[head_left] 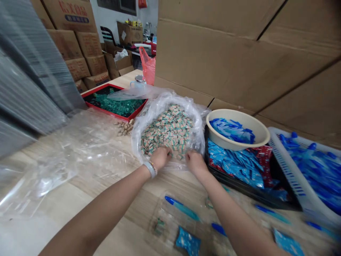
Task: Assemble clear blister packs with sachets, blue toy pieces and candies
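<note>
Small square packets, tan with green edges, fill a clear plastic bag whose mouth is rolled open. At the bag's near left rim is my left hand, fingers curled down onto the packets, with a bracelet and a pale band on the wrist. My right hand is at the near right rim, its fingers bent inward. What the fingertips of either hand hold, if anything, is hidden. Closer to me, under and between my forearms, lie clear plastic trays with a blue pen-shaped item and a blue packet.
A cream basin of blue pieces rests on a black crate of blue and red packets. Beyond it stands a white basket of blue items. Left are a red-rimmed tray, peanuts and clear plastic sheets. Cardboard walls the back.
</note>
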Demonstrator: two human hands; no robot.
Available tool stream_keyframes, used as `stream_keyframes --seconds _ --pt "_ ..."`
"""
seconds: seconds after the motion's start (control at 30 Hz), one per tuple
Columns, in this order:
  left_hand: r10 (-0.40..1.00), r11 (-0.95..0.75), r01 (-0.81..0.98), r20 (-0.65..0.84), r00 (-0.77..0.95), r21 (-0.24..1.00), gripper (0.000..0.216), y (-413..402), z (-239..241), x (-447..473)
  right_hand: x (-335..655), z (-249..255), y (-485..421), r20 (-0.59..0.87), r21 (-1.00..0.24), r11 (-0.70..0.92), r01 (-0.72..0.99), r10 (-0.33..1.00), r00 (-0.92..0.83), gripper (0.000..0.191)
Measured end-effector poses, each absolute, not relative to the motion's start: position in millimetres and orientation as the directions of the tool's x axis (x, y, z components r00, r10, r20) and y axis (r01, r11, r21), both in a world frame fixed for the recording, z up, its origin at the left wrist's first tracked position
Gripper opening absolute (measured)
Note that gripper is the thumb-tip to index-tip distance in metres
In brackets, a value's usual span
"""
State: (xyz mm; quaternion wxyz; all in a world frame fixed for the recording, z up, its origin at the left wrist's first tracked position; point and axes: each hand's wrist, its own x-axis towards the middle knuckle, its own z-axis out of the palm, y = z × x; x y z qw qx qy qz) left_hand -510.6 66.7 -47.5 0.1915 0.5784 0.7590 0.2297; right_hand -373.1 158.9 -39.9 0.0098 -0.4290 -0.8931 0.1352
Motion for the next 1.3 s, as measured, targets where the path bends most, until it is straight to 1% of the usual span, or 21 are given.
stream_keyframes --seconds 0.03,0.1,0.17,0.23,0.33,0.4,0.5,0.57,0.7,0.8,0.9,1.0,1.07,1.13,1.23,1.3 --pt "0.966 0.217 0.786 -0.013 -0.257 0.579 0.020 66.1 -46.7 -512.7 -371.4 -39.5 156.7 -0.119 -0.214 0.585 0.782 0.779 -0.615 0.022" --pt "0.971 0.193 0.787 0.003 -0.240 0.586 0.020 65.6 -44.0 -516.4 -369.9 -39.7 151.1 -0.142 -0.193 0.575 0.795 0.785 -0.602 0.021" --pt "0.979 0.160 0.796 0.009 -0.203 0.584 0.018 67.0 -40.8 -518.9 -370.2 -40.0 146.0 -0.109 -0.219 0.597 0.772 0.771 -0.627 0.022" --pt "0.985 0.125 0.802 0.021 -0.168 0.585 0.017 70.4 -38.4 -520.2 -371.7 -40.0 143.2 -0.085 -0.258 0.652 0.713 0.720 -0.689 0.023" --pt "0.983 0.135 0.790 0.018 -0.182 0.598 0.017 77.4 -38.0 -522.3 -375.4 -39.7 143.4 -0.130 -0.272 0.678 0.683 0.677 -0.724 0.024" --pt "0.976 0.172 0.755 -0.008 -0.216 0.632 0.017 80.7 -39.5 -524.2 -378.3 -40.1 144.3 -0.160 -0.244 0.652 0.718 0.703 -0.693 0.025" --pt "0.970 0.200 0.670 -0.050 -0.236 0.715 0.016 80.4 -41.4 -526.5 -381.8 -40.9 144.1 -0.159 -0.190 0.624 0.758 0.742 -0.651 0.026" --pt "0.965 0.220 0.631 -0.069 -0.255 0.744 0.014 77.0 -41.0 -526.8 -383.1 -40.4 142.8 -0.158 -0.159 0.617 0.770 0.754 -0.637 0.025" --pt "0.963 0.237 0.659 -0.083 -0.256 0.714 0.015 69.6 -37.2 -525.7 -385.4 -36.8 140.8 -0.200 -0.128 0.585 0.801 0.776 -0.598 0.023" --pt "0.986 0.125 0.739 0.002 -0.169 0.662 0.015 72.0 -35.2 -526.5 -386.5 -35.3 140.3 -0.223 -0.133 0.570 0.811 0.780 -0.585 0.027" --pt "0.990 0.029 0.809 0.094 -0.104 0.587 0.013 83.6 -35.2 -529.0 -386.6 -35.0 141.7 -0.200 -0.162 0.634 0.756 0.729 -0.655 0.031" --pt "0.993 0.041 0.847 0.071 -0.093 0.530 0.014 95.4 -36.9 -529.8 -388.3 -32.7 148.2 -0.164 -0.221 0.665 0.713 0.695 -0.700 0.022" --pt "0.997 0.032 0.853 0.040 -0.062 0.521 0.016 97.2 -39.2 -528.2 -390.7 -30.1 154.9 -0.111 -0.275 0.674 0.686 0.686 -0.719 0.018" --pt "1.000 0.000 0.855 0.019 -0.011 0.519 0.017 92.1 -41.7 -526.1 -391.9 -29.1 161.6 -0.059 -0.327 0.684 0.652 0.674 -0.736 0.019" --pt "0.998 -0.051 0.842 0.007 0.056 0.537 0.015 76.8 -44.1 -525.8 -388.6 -33.6 168.7 -0.031 -0.410 0.676 0.613 0.661 -0.750 0.020" --pt "0.999 -0.050 0.824 0.017 0.049 0.564 0.014 67.0 -43.4 -528.0 -384.4 -39.2 171.7 -0.022 -0.476 0.657 0.584 0.655 -0.755 0.020"
